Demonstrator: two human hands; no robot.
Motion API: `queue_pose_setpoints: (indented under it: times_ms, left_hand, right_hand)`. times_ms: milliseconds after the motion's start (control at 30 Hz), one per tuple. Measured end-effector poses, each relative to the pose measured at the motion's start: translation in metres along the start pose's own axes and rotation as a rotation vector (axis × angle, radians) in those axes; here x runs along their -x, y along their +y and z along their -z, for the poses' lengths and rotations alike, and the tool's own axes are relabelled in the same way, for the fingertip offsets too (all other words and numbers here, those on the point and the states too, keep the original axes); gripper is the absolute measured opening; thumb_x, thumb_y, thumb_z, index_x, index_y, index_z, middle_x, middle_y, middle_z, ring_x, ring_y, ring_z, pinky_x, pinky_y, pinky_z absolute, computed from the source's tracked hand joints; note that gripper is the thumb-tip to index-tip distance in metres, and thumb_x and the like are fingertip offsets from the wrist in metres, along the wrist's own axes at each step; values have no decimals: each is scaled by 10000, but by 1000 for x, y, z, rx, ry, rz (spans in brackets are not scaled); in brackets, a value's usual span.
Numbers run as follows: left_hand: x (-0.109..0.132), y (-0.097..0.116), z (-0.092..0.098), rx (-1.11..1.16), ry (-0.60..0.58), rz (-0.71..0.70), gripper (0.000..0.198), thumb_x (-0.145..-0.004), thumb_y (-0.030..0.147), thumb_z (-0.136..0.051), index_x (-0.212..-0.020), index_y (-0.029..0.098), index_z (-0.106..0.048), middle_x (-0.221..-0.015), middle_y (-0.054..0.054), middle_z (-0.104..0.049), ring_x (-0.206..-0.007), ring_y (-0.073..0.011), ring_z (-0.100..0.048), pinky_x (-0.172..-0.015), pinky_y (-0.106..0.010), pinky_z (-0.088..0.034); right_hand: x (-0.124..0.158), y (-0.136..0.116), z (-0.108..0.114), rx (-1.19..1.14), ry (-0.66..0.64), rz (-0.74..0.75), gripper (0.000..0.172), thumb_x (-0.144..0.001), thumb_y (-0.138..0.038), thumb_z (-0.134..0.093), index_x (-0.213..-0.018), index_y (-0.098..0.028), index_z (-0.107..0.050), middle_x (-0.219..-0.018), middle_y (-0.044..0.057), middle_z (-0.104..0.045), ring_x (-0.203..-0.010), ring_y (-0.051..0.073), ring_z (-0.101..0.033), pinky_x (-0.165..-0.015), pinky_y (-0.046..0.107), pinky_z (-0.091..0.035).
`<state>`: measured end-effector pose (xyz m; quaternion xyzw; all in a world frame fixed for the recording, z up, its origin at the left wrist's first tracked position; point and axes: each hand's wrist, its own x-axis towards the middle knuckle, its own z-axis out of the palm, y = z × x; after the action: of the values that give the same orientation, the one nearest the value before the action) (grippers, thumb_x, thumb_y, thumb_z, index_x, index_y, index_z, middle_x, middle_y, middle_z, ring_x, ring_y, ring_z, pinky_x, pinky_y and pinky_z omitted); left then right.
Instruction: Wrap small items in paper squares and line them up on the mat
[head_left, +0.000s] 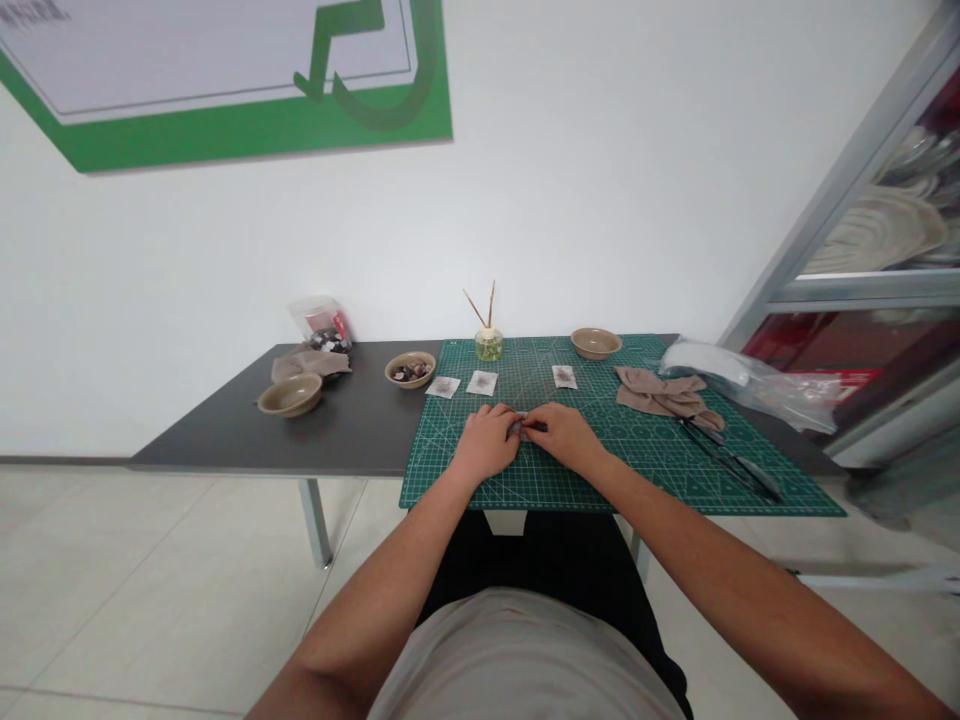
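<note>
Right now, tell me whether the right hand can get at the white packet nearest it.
Probably yes: the packet lies on the green mat just beyond the right hand, with nothing standing between them. That hand seems occupied, though, with a small dark item.

head cam: single view, worn on the person's head, so it sits above and behind the left grip [486, 442] and right grip [567, 437]
facing: forward and tilted down, both grips landing a bit below mid-frame
shirt [517, 660]: way nearer the lens than either grip, bottom edge
forearms [409, 550]: run up from the bottom of the frame to the grips
worktop [360, 430]: seen slantwise from above, spreading out left, right and beyond the grips
wall [600, 180]: dead ahead past the grips, takes up most of the top half
floor [150, 560]: down and left of the grips
range: pretty wide, grips look kinda small, finger detail's tough to read
</note>
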<state>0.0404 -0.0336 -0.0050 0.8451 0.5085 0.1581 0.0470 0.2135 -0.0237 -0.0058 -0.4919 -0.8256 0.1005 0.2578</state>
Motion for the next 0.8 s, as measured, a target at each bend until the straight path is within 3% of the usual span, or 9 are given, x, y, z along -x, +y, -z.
queue_pose_setpoints:
  times_ms: [200,667,800]
  left_hand:
    - [0,1,2,-2,-21,13,357,-902,244,-399,-1200,252,-594,-1202,-48,-588,-1070,-232,-492,-876,-386,-415]
    - [0,2,2,-1,2,32,344,-875,220,-424,-1177,242,-589,-1191,-51,-593,-1071,-238,-497,-889,-394,-416]
    - [0,2,1,-5,-1,30,343,-875,220,-433,-1184,235,-581,-1191,-50,-591,-1072,-230,-500,-898,-385,-416]
  right_hand:
    - [-2,1,-1,-1,-1,-36,92,-805,-183,-638,-796,-216,-723,-836,29,-711,-835,187,-614,-769,299,-435]
    - [-7,8,-5,-55,31,56,68,-795,-167,-643,-772,-203,-696,-821,31,-684,-847,186,-590,-796,315,-433]
    - [-3,9,-3,-79,67,58,101,-774,-160,-644,-680,-197,-647,-765,20,-622,-808,175,-557,-774,311,-426]
